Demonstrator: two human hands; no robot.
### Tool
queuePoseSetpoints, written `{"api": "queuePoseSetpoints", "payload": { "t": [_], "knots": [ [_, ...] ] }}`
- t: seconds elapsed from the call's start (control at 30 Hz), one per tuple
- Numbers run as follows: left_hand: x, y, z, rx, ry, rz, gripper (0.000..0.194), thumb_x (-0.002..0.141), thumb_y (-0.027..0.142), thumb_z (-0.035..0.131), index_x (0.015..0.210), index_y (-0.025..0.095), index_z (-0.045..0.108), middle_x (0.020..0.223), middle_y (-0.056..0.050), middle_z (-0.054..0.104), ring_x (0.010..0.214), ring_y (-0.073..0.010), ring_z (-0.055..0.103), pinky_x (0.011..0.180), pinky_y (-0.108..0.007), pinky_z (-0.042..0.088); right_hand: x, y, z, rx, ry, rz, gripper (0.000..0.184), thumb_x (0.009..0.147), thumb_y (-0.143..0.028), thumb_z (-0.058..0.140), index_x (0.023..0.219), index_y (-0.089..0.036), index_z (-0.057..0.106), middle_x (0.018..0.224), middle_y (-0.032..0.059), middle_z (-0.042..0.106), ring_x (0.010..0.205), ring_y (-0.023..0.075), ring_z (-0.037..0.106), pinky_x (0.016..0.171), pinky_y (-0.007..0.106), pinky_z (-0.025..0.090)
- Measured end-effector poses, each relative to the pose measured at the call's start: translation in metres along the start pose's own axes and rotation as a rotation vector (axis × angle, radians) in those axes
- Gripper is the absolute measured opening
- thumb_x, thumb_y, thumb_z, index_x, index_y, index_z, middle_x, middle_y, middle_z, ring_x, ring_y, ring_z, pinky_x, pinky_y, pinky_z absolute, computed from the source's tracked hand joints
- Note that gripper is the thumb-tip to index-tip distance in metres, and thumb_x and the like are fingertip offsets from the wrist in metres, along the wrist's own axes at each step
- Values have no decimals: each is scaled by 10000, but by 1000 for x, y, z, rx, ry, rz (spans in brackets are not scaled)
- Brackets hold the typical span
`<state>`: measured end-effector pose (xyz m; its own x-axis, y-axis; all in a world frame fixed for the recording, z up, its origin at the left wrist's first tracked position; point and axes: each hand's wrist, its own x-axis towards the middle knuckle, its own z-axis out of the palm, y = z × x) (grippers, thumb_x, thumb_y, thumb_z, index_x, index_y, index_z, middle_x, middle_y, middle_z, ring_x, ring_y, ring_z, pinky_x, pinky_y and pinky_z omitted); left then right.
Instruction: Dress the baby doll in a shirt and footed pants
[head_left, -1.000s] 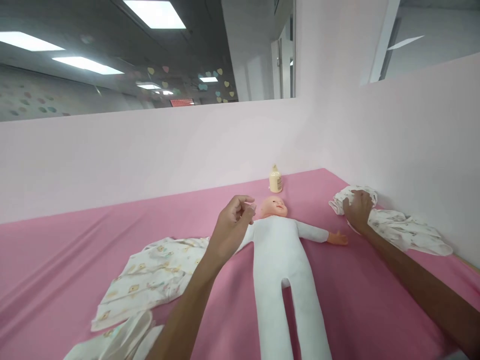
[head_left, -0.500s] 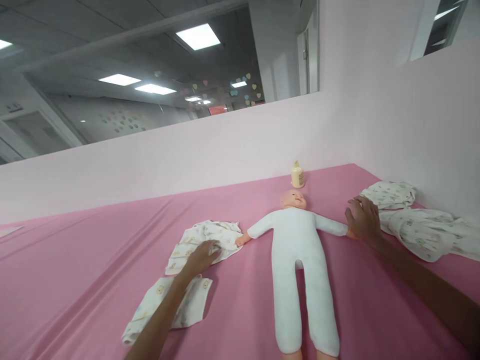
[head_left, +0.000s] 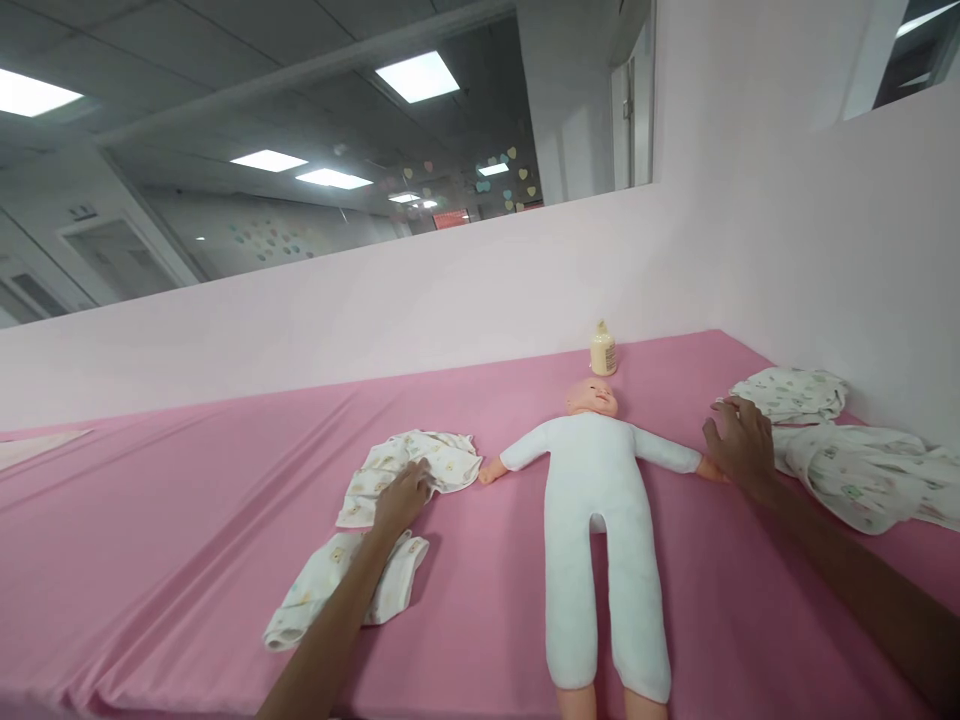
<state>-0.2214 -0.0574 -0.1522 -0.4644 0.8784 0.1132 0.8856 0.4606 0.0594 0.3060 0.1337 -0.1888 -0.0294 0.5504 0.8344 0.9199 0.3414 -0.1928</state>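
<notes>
A baby doll (head_left: 596, 510) in a white bodysuit lies on its back on the pink sheet (head_left: 187, 520), arms spread. My left hand (head_left: 402, 497) rests on a white printed baby garment (head_left: 442, 458) left of the doll, fingers curled on the cloth. A second folded printed garment (head_left: 319, 590) lies nearer me, partly under my left forearm. My right hand (head_left: 739, 443) lies with fingers spread on the sheet at the doll's outstretched hand, touching or just covering it. Just right of it is a heap of white patterned cloth (head_left: 847, 455).
A small cream bottle (head_left: 602, 350) stands behind the doll's head against the pale pink partition wall (head_left: 375, 300). Another partition closes the right side. A pale cloth corner (head_left: 37, 447) shows at the far left.
My left hand dropped from above the doll's shoulder onto the printed garment at the left. My right hand left the cloth heap and came to the doll's hand. The view swung left.
</notes>
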Motion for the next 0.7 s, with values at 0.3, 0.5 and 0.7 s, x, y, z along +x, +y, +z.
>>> {"api": "queuePoseSetpoints", "payload": {
  "t": [0.3,0.5,0.7],
  "knots": [
    [8,7,-7,76,-38,-23,512,896,231,242,1354,213,469,1168,-149,624,1060,-313,600,864,-448,444,-2,-4,0,20,-14,-7,254,852,-256,433,1007,-156,608,1109,142,553,1041,267,519,890,404,397],
    [12,4,-7,20,6,-89,374,882,264,296,1090,212,603,1051,-125,677,979,-303,631,766,-390,459,-1,-5,-1,32,9,-27,251,847,-252,451,1008,-149,614,1122,144,548,1062,275,511,911,410,381],
    [8,-6,-11,-464,227,-180,412,818,284,365,1148,151,572,787,-72,668,793,-231,630,706,-328,476,-2,-16,-6,75,11,-49,219,845,-243,452,969,-164,615,1100,134,566,1016,260,542,903,406,394]
  ]
}}
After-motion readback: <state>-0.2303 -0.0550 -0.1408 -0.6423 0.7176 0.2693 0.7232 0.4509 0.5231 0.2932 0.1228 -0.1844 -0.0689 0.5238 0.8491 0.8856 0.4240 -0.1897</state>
